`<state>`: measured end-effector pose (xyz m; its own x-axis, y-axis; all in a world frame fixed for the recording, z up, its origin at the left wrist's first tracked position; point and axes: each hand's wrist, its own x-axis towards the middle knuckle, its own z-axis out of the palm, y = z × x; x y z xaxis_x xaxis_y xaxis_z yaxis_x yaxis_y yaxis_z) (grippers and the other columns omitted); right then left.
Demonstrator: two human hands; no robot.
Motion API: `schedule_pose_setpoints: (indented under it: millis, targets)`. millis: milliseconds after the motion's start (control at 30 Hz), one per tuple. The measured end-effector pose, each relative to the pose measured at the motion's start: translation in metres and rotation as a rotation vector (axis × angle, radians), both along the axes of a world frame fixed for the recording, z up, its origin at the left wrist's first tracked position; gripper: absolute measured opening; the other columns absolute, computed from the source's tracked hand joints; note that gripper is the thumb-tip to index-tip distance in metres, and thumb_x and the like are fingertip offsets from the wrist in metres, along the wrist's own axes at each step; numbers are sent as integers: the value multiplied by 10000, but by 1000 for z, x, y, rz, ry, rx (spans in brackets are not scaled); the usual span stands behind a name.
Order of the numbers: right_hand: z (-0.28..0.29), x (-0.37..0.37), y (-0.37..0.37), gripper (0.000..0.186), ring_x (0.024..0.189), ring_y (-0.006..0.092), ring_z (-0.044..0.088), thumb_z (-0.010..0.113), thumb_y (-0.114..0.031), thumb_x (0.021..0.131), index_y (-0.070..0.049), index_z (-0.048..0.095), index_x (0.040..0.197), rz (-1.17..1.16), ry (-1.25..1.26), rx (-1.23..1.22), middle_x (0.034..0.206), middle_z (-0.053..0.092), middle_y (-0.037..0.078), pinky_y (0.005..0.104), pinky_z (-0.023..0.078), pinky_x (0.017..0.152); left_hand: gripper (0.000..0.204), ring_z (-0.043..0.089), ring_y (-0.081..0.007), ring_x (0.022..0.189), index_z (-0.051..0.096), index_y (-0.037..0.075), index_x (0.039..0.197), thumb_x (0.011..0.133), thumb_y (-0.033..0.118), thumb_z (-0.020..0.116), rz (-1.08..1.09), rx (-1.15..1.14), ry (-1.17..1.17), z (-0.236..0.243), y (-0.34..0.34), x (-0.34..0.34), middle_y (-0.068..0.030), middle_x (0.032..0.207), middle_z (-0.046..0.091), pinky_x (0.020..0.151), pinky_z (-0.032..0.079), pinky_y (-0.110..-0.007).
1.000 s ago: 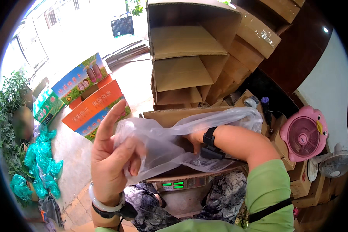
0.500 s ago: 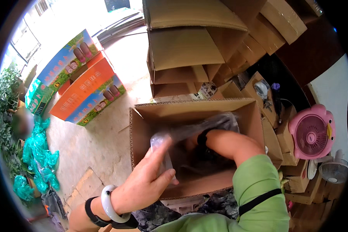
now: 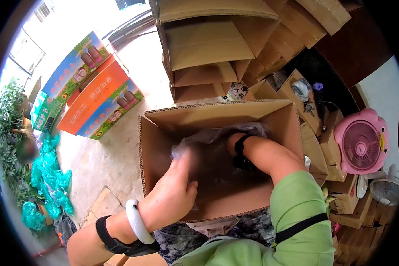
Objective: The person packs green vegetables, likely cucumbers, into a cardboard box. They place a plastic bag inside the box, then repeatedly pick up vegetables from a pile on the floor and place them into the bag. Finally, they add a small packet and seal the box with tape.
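- Clear plastic bag (image 3: 210, 133) lies slack inside the open carton (image 3: 217, 115).
- Your left hand (image 3: 173, 188) meets its left edge; whether it pinches, I can't tell.
- Your right hand (image 3: 232, 142) dips inside, fingers hidden, grip unclear.
- Smoothing outward into the corners likely seats it best.

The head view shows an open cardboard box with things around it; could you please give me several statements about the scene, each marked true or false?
1. Translucent plastic is inside the open cardboard box. True.
2. The white bangle is on the right wrist. False: it is on the left wrist.
3. The right hand reaches into the box. True.
4. The box is taped shut. False: its top is open.
5. The pink fan is right of the box. True.
6. The right sleeve is red. False: it is green.
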<state>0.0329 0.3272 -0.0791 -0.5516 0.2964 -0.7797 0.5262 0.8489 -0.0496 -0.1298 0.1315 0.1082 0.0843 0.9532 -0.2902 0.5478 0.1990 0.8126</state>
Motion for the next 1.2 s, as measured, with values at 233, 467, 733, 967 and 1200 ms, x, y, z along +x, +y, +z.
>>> schedule_pose_setpoints:
  millis: [233,467,733,967,1200]
  targets:
    - [3,-15,-20,275,953,299,594,561,-201,736,-80,679,952,129,-105,-86,1027,628,138,380,459,828,699,624,-213,787,56,-48,1380,829,-12,484,48,-97,9,-1,4,-3,-261,1204,420,658,516,-314]
    - [-33,-32,2,335,1025,277,567,571,-274,753,-102,656,1027,131,-49,-149,1095,611,114,382,447,854,722,418,-433,1150,160,-135,1312,790,127,585,128,-181,-78,0,5,-2,-358,1178,430,962,359,-382]
    - [15,-73,-10,331,977,224,599,625,-275,692,-144,684,990,78,102,-117,1077,627,102,394,449,845,795,458,-358,1157,150,-149,1318,767,152,638,203,-146,1,4,11,0,-316,1183,474,975,358,-342]
    - [201,-53,-17,440,795,225,602,643,-311,724,-24,594,1054,112,339,-524,917,644,121,354,476,679,523,527,-122,874,340,-3,1297,833,56,575,275,-255,-254,5,20,9,-47,1045,538,721,451,-230]
    - [285,175,-52,388,815,173,595,597,-209,803,-19,542,1138,-369,1241,-180,910,632,94,279,475,715,423,575,-161,851,447,-26,1233,814,-44,499,325,-289,-370,16,13,10,-82,1018,584,766,470,-251]
